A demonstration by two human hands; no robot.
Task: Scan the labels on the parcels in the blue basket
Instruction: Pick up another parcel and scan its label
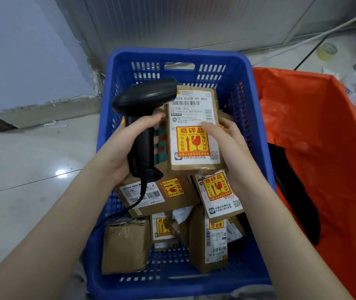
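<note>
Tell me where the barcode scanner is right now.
In the head view, the barcode scanner is held upright in the left hand over the blue basket, just left of the parcel the right hand holds.

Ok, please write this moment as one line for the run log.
left hand: holds scanner | right hand: holds parcel, label up | blue basket: more parcels inside

Glossy pale floor tiles (21, 161) with light glare, bluish wall (16, 50) left, corrugated grey panel (172, 20) behind.
</note>
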